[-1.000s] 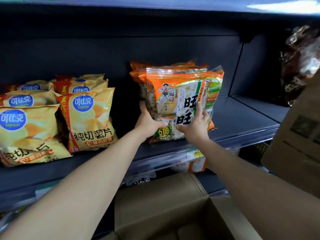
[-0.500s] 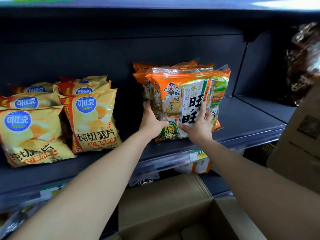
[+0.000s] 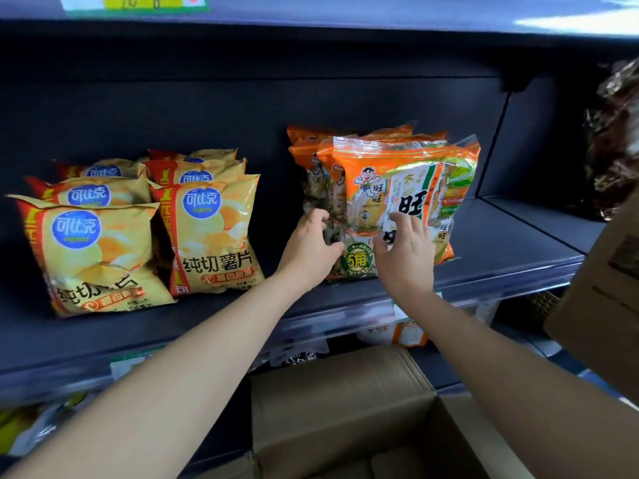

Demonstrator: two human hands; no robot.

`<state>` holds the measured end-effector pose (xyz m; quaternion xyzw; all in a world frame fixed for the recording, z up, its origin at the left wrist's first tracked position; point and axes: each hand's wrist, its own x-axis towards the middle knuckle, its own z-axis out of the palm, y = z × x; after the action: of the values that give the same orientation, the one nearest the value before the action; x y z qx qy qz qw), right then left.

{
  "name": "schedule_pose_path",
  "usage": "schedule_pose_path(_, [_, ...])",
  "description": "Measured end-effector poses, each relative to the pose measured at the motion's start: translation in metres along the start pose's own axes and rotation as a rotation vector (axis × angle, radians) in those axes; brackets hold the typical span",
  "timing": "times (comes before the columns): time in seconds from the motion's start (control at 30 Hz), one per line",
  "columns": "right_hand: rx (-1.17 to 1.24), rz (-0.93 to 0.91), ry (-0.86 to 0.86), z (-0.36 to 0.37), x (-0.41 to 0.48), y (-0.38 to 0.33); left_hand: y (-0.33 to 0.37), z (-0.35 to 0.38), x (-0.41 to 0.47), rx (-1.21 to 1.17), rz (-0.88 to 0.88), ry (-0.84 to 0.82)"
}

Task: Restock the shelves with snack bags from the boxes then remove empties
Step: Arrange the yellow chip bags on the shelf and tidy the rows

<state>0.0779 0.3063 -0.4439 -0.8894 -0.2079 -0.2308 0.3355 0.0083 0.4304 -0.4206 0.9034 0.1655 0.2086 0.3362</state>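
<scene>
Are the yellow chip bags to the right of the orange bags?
No, the yellow chip bags stand left of the orange bags on the shelf.

A green and yellow paper label [image 3: 135,1] with a red patch lies along the top edge at the upper left of the frame. Crinkled, shiny brown wrapping [image 3: 615,140] fills the upper right edge. Just right of centre, lower down, sits a small white and green price tag [image 3: 397,314]. Another pale tag [image 3: 128,361] shows at lower left, and a patch of wire mesh [image 3: 541,302] at mid right.
</scene>
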Motion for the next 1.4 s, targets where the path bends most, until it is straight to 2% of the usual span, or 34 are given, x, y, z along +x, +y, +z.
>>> schedule_pose_path(0.2, [-0.068, -0.224, 0.013, -0.017, 0.01, -0.028, 0.015, -0.033, 0.0, 0.181, 0.161, 0.013])
schedule_pose_path(0.37, [-0.122, -0.286, -0.107, -0.058, 0.025, -0.06, 0.045, -0.081, -0.004, 0.364, 0.21, -0.158])
schedule_pose_path(0.63, [-0.173, -0.411, -0.311, -0.162, 0.052, -0.125, 0.127, -0.177, -0.022, 0.533, 0.177, -0.372])
schedule_pose_path(0.77, [-0.13, -0.429, -0.325, -0.229, 0.079, -0.17, 0.184, -0.236, -0.035, 0.527, 0.146, -0.425])
schedule_pose_path(1.07, [-0.124, -0.565, -0.287, -0.347, 0.171, -0.275, 0.288, -0.373, -0.014, 0.575, 0.034, -0.262])
schedule_pose_path(1.23, [-0.128, -0.652, -0.501, -0.356, 0.187, -0.306, 0.298, -0.419, -0.023, 0.605, -0.08, -0.177])
schedule_pose_path(1.4, [-0.139, -0.755, -0.735, -0.341, 0.184, -0.337, 0.273, -0.454, -0.04, 0.633, -0.262, -0.131])
